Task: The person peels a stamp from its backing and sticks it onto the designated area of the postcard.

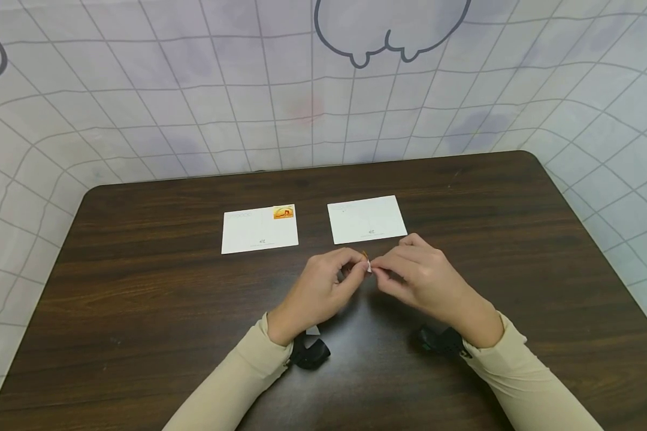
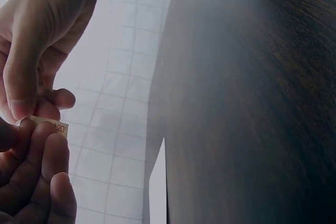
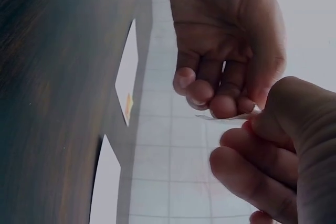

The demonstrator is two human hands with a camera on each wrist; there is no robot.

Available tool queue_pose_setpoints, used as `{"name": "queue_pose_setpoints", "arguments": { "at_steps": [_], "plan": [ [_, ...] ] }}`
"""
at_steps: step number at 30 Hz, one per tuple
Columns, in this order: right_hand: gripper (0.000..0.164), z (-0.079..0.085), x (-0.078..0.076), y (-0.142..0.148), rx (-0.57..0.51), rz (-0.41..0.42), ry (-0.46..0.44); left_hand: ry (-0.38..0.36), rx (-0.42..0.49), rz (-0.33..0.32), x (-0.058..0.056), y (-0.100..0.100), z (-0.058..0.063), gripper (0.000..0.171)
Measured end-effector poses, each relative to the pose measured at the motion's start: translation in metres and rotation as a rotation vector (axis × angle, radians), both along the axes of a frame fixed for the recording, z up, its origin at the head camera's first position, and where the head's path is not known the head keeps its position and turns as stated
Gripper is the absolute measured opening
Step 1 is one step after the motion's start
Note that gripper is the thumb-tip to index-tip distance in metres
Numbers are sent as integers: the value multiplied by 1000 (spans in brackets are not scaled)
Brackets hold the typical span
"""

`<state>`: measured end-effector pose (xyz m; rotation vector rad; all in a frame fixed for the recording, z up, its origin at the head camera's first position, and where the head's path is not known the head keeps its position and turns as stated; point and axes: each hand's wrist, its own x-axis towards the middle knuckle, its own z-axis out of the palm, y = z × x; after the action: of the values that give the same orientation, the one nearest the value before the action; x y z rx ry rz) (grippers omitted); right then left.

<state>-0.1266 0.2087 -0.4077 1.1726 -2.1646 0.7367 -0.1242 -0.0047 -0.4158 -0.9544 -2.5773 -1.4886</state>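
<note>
Over the middle of the table, my left hand (image 1: 323, 284) pinches a small postage stamp (image 1: 369, 263) between thumb and fingers. My right hand (image 1: 423, 275) meets it from the other side, thumb and forefinger pinching the stamp's edge. In the left wrist view the stamp (image 2: 60, 127) shows a perforated border and the printed number 120; fingers cover most of it. The right wrist view shows the stamp (image 3: 223, 117) nearly edge-on. Just beyond the hands lies a white postcard (image 1: 366, 219). Further left is another postcard (image 1: 259, 233) with an orange-yellow stamp (image 1: 283, 212) at its upper right corner.
A small white paper piece (image 1: 313, 330) lies on the dark wooden table (image 1: 140, 311) beside my left wrist, partly hidden. Black wrist-worn devices (image 1: 310, 353) hang below both sleeves. A grid-patterned white cloth (image 1: 237, 90) rises behind the table and along its sides.
</note>
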Motion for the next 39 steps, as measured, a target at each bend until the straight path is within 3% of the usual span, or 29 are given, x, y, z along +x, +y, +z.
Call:
{"name": "queue_pose_setpoints", "arguments": {
  "at_steps": [9, 16, 20, 25, 30, 39],
  "plan": [
    [14, 4, 3, -1, -8, -51, -44, 13, 21, -9, -1, 0, 0, 16],
    [23, 2, 3, -3, -40, -62, -24, 34, 19, 8, -1, 0, 0, 15],
    [9, -1, 2, -4, -54, -57, -37, 63, 11, 0, 0, 0, 0, 14],
    [22, -1, 3, -5, -78, -56, -93, 103, 0, -31, 1, 2, 0, 13],
    [22, 1, 3, -4, -104, -47, -160, 132, 18, -43, 1, 2, -1, 11],
    [21, 0, 4, -3, -127, -31, -197, 169, 43, -49, 0, 2, -4, 10]
  ]
}}
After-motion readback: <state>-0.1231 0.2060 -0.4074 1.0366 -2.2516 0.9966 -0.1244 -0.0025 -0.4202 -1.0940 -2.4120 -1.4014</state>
